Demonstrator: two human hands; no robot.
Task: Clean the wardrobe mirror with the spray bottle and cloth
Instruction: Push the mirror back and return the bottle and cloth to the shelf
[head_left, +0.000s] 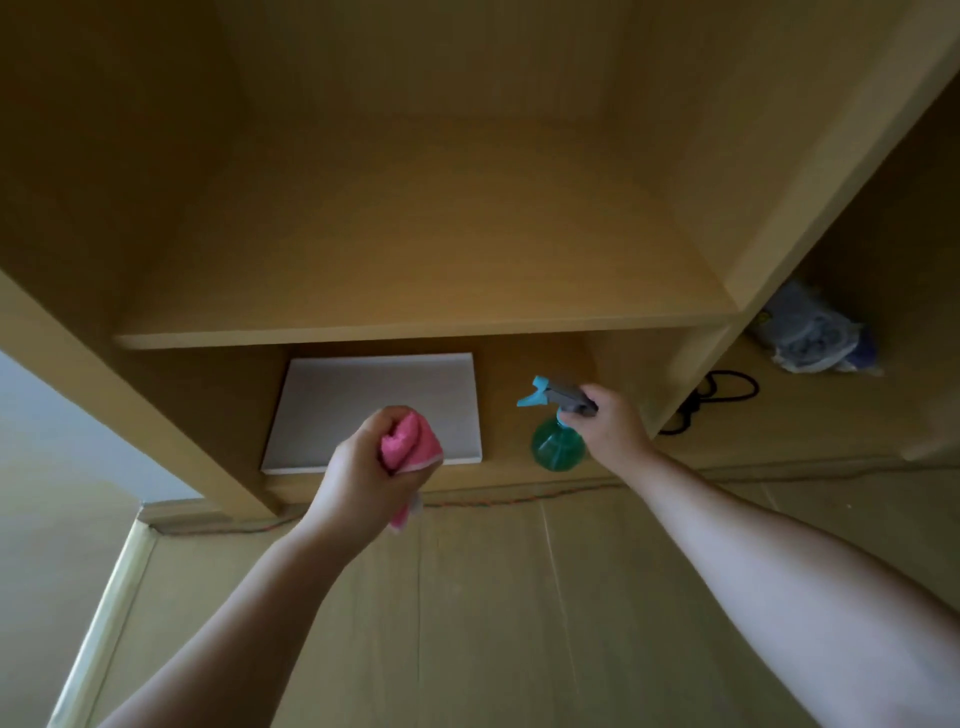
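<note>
At the far left, a pale wall (31, 415) is seen beside the outer side panel of a tan wooden wardrobe (415, 332), whose wide upper compartment is closed below by a shelf. Under that shelf, a flat white board (363, 400) is laid on the floor of the lower compartment, filling its left half. Part of the board's near edge is hidden by the left hand (358, 478), which is clenched around a bunched pink cloth (408, 441); one end of the cloth is left hanging below the fist. A thin twisted wire (519, 501) is run along the foot of the wardrobe, where it meets the tan floor (493, 597).

Just right of the board, a green spray bottle (557, 447) with a blue nozzle is held upright in front of the same compartment, grasped at its grey trigger head by the right hand (615, 426). Whether its base is set down cannot be told. Beyond the upright divider, a coiled black cable (727, 389) is seen on the next compartment's floor, and farther right a crumpled plastic bag (815, 338) is lodged.
</note>
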